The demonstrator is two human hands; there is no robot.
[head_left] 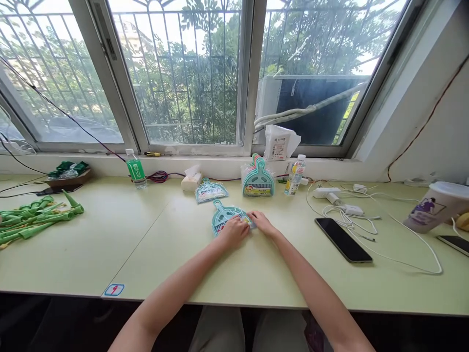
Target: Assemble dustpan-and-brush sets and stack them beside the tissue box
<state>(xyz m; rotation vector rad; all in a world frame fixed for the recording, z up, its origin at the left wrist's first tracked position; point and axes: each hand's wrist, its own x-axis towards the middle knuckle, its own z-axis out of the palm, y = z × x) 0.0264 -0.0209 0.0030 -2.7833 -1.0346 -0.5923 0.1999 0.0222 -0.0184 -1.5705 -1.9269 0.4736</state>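
Teal dustpan (227, 213) under our left grip (234, 231), handle forward-left, right grip (262, 224) at its right edge, can't tell if either's clenched.

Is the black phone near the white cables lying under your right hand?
No, the right hand is on the packaged dustpan, apart from the phone.

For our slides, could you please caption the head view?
Two hands on a wrapped dustpan at a table by a window.
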